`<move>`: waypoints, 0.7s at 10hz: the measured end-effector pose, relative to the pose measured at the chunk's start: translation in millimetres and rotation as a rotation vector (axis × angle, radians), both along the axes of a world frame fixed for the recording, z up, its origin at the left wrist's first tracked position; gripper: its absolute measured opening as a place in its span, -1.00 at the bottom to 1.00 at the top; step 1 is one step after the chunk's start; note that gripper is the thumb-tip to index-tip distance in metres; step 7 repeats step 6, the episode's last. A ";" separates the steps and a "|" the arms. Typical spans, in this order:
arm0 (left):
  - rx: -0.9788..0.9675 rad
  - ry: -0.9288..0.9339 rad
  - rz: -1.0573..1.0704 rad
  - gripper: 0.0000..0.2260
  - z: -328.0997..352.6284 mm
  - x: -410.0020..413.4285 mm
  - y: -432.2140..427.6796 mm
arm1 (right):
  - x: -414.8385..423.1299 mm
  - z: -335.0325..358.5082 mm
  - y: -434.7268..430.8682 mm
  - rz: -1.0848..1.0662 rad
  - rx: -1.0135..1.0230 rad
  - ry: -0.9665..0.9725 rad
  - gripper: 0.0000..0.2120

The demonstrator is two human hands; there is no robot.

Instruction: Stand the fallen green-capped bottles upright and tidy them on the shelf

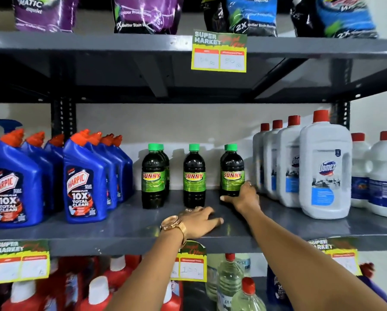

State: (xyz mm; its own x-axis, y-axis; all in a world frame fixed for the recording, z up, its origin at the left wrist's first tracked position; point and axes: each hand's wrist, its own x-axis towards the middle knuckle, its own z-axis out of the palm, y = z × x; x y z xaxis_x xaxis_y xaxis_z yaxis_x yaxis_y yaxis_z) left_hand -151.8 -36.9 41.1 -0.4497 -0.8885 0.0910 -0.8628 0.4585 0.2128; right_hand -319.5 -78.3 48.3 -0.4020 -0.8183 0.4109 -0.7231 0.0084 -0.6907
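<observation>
Several green-capped dark bottles with green "SUNNY" labels stand upright on the grey middle shelf point(120, 223). A left bottle point(153, 176) has another close behind it. A single one point(194, 175) stands in the middle. The right bottle point(232, 171) also hides one behind it. My right hand point(244, 196) wraps the base of the right bottle, thumb in front. My left hand point(199, 217), with a gold watch, rests flat on the shelf in front of the middle bottle, fingers apart and holding nothing.
Blue Harpic bottles point(85, 178) crowd the shelf's left side. White Domex bottles point(325, 167) with red caps stand at the right. Detergent pouches point(146, 14) sit on the shelf above, more bottles point(229, 279) below. Price tags point(219, 51) hang on the shelf edges.
</observation>
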 end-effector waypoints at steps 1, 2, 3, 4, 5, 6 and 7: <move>-0.003 0.009 0.004 -0.48 1.0 0.6 1.8 | -0.5 0.7 -1.5 -0.009 0.006 0.007 -0.20; -0.008 0.022 0.000 -0.48 0.7 0.7 2.1 | 0.0 0.8 0.2 -0.011 0.003 0.028 -0.23; 0.009 0.064 -0.014 -0.48 0.4 1.7 1.0 | -0.4 -0.8 -1.8 -0.005 0.001 -0.026 -0.23; 0.038 0.056 -0.013 -0.46 0.5 1.9 0.1 | -0.1 0.1 -0.7 -0.004 0.031 -0.039 -0.18; 0.047 0.018 -0.005 -0.44 -0.1 3.7 -1.2 | 2.0 -0.2 2.7 -0.006 0.058 -0.044 -0.08; 0.050 0.040 -0.036 -0.40 2.5 4.1 1.3 | 4.2 5.3 6.7 -0.010 -0.136 -0.046 -0.06; 0.050 0.040 -0.036 -0.40 2.5 4.1 1.3 | 4.2 5.3 6.7 -0.010 -0.136 -0.046 -0.06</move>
